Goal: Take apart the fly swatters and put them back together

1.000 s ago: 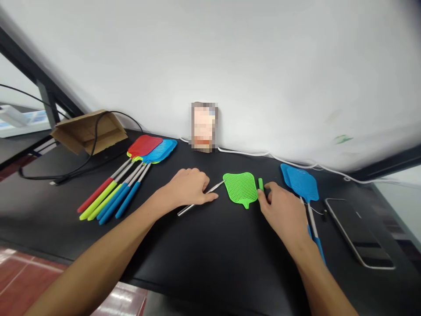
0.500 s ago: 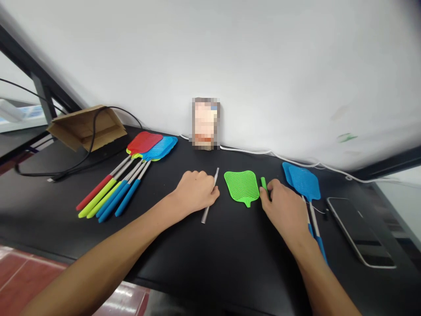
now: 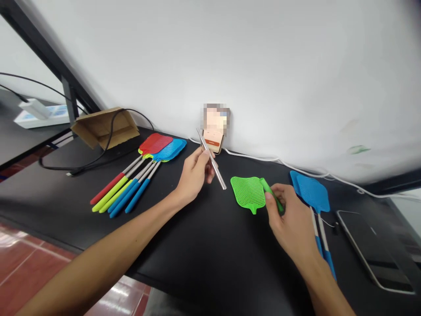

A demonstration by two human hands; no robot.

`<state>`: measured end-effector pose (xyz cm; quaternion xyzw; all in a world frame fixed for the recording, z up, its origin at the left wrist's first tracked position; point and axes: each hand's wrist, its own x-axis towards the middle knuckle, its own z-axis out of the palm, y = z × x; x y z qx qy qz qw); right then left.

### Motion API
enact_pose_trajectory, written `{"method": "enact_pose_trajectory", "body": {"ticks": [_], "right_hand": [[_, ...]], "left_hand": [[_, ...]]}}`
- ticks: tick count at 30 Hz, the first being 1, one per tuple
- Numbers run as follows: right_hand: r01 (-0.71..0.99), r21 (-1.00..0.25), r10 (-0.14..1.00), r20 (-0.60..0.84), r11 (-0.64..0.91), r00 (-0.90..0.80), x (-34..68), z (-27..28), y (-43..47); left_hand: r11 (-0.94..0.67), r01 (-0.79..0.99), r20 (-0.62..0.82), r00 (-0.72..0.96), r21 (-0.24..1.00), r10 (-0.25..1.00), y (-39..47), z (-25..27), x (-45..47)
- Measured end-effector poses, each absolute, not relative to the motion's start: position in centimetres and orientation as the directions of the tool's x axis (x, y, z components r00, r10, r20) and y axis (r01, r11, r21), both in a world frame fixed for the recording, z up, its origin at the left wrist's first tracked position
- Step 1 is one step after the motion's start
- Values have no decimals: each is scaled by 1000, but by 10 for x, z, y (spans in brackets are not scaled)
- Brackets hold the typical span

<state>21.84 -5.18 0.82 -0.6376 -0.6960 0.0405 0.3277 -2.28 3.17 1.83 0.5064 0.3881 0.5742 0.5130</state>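
My left hand (image 3: pixel 194 171) is closed around a thin silver metal rod (image 3: pixel 215 169), held tilted above the black table. In my right hand (image 3: pixel 289 215) is a green handle grip (image 3: pixel 272 194), pinched between thumb and fingers. A green fly swatter head (image 3: pixel 248 193) with a short stub lies flat on the table between my hands, close to the green grip's upper end. Just right of my right hand lie blue fly swatters (image 3: pixel 312 193), partly hidden behind it.
Several red, yellow and blue fly swatters (image 3: pixel 131 182) lie fanned at left. Behind them are an open cardboard box (image 3: pixel 107 129) and a black cable. A lit phone (image 3: pixel 213 147) leans on the wall, a white cable beside it. Another phone (image 3: pixel 371 250) lies at right.
My left hand has lifted the metal rod off the table and turned it so its lower end points right. My right hand has picked up and tilted the green grip. The view has shifted slightly.
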Motion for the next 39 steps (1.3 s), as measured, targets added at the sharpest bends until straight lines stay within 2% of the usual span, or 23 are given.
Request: {"method": "enact_pose_trajectory", "body": {"ticks": [4,8,14,39], "right_hand": [[817,-451,843,532,359,-77,202,6,-63],[788,-443,798,595,426,-97,194,6,-69],[791,-423,771,630,442,-94,194,10,-70],[808,-352,723,679,473,-128,193,17,-69]], "left_hand": [[-137,-339,166,59,931,984,33,19,-21],[-112,-395,165,102,912,981,29,22,-18],[-42,-431,116,147,901,982,23,21,-14],[15,-438,87,211,899,974,19,22,-10]]}}
